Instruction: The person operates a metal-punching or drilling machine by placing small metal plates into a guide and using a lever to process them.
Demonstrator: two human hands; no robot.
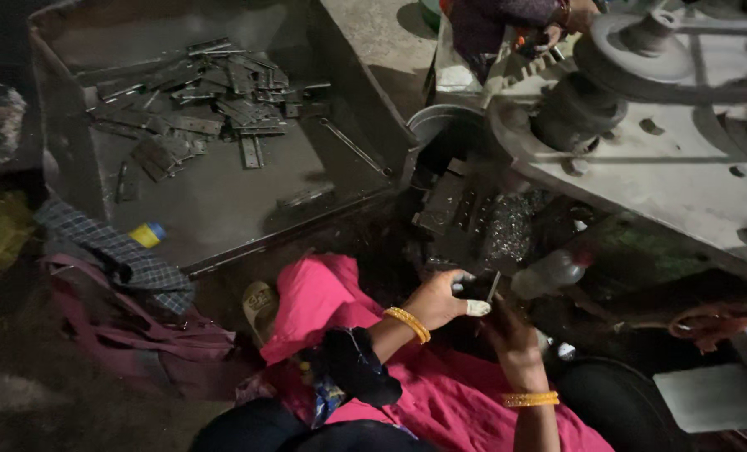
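Grey metal press machine and a tray of flat parts, with a seated person handling one small piece.

Grey cast-metal machine body [666, 159] with a round pulley fills the upper right; a wide dark steel tray [223, 201] holding loose flat metal strips [214, 100] lies upper left. Below, pink cloth [440, 393] covers the person's lap. Their left hand [444, 297], gold bangle at the wrist, is closed around a small dark flat metal piece [480, 289] just beside the machine's base. Their right hand [511, 339] sits just under it; whether its fingers grip anything, I cannot tell.
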